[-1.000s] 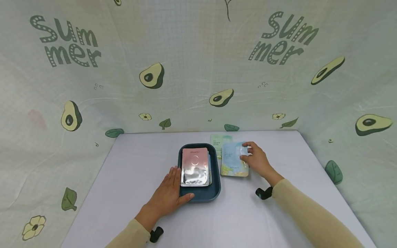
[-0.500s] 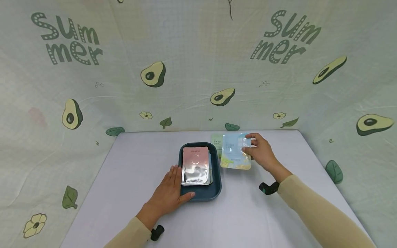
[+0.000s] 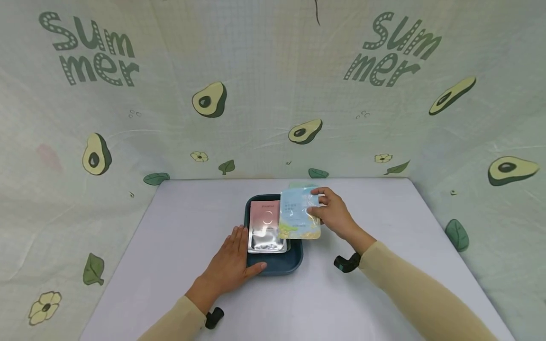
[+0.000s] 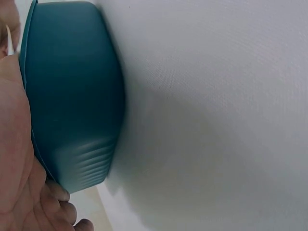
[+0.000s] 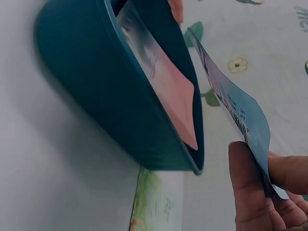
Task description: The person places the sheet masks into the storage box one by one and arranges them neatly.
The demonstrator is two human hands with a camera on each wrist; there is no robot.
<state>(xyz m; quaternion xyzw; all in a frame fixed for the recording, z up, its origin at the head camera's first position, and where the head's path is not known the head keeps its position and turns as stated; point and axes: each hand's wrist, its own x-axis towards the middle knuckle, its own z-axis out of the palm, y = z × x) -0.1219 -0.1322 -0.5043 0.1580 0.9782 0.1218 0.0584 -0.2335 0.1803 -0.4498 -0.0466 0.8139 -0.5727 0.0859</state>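
A blue sachet (image 3: 298,213), flat like a sheet-mask packet, is pinched along its right edge by my right hand (image 3: 339,215). It hangs above the right part of a dark teal tray (image 3: 273,267). Inside the tray lies a pink and silver sachet (image 3: 262,227), partly covered by the blue one in the head view. My left hand (image 3: 228,260) rests against the tray's left rim with fingers straight and thumb over the near left edge. In the right wrist view the blue sachet (image 5: 245,110) is bent between thumb and fingers, apart from the tray (image 5: 96,82).
A green sachet (image 5: 153,202) lies on the white table beside the tray, mostly hidden behind the blue one in the head view. The white tabletop (image 3: 179,213) ends at a cloth backdrop (image 3: 256,94) printed with avocados.
My right hand has lifted the blue sachet off the table beside the tray and carried it left over the tray's right side. My left hand has stayed at the tray.
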